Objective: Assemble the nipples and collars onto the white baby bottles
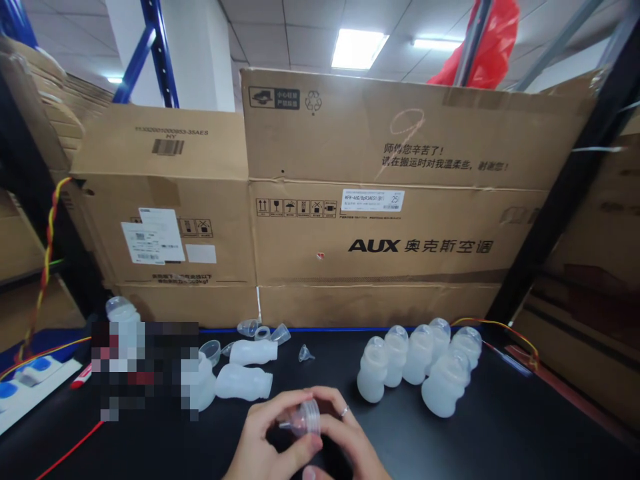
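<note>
My left hand [267, 437] and my right hand [345, 437] meet at the bottom centre, both gripping a small clear threaded bottle ring with a teat [305, 419] in it. Two open translucent bottles [245, 381] lie on their sides just beyond my left hand on the black table [500, 433]. To the right stands a cluster of several capped translucent bottles [425, 363]. Loose clear caps [260, 330] and a small teat [305, 353] lie near the back of the table.
Large cardboard boxes [370, 200] form a wall behind the table. A blurred patch [145, 367] hides things at the left, with one capped bottle [123, 313] above it. Red and yellow wires [45, 267] hang at the left. A black shelf post [560, 200] rises at the right.
</note>
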Demonstrator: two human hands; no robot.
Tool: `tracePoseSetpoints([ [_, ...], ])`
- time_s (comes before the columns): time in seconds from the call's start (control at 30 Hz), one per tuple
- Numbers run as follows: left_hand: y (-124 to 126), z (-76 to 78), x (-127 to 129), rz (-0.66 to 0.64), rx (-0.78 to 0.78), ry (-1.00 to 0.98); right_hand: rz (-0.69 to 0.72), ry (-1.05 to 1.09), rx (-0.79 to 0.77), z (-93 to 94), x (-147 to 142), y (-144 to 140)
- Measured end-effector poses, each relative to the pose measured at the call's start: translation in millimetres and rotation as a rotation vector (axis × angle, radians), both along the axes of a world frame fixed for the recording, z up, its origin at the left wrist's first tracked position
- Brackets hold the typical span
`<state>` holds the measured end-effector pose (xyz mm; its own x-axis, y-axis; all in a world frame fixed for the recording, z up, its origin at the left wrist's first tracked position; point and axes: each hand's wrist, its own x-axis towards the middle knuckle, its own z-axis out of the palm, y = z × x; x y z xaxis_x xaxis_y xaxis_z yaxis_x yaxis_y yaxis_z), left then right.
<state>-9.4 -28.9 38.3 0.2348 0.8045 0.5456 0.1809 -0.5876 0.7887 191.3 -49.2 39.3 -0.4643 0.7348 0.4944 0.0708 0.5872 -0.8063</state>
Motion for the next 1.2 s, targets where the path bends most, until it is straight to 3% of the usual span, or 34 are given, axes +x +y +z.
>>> tracePoseSetpoints([
  [0.1,1.3,5.5,-6.3,0.197,0.367,0.231,-0.088,-0.044,0.041,-5.9,9.2,2.1],
  [0.17,2.0,9.2,-8.2,0.22,0.458,0.436,-0.155,-0.123,0.133,-13.1,15.7,6.7],
  [0.23,2.5,12.6,-8.1,0.142,0.391,0.659,-0.176,-0.247,0.2,-18.4,19.8,12.1],
  [0.33,2.8,15.1,-5.7,0.012,0.138,0.867,-0.124,-0.417,0.204,-19.5,20.0,17.0],
  [0.43,2.3,13.6,-3.8,-0.039,-0.013,0.89,-0.137,-0.481,0.211,-17.4,17.2,16.8],
  [0.5,1.8,10.8,-4.2,-0.032,-0.011,0.858,-0.175,-0.481,0.256,-17.2,16.2,15.2],
  [0.73,4.3,14.1,-12.1,0.1,0.447,0.702,-0.279,-0.547,0.329,-13.1,17.5,15.8],
  [0.87,12.2,25.2,-16.5,0.298,0.536,0.613,-0.357,-0.684,0.35,-5.4,21.0,18.7],
  [1.03,27.7,20.4,-27.8,0.567,0.527,0.842,-0.334,-0.744,0.348,-5.1,23.1,16.5],
  [1.2,36.1,6.6,-33.8,0.538,0.409,0.969,-0.251,-0.776,0.338,-7.5,15.2,13.5],
])
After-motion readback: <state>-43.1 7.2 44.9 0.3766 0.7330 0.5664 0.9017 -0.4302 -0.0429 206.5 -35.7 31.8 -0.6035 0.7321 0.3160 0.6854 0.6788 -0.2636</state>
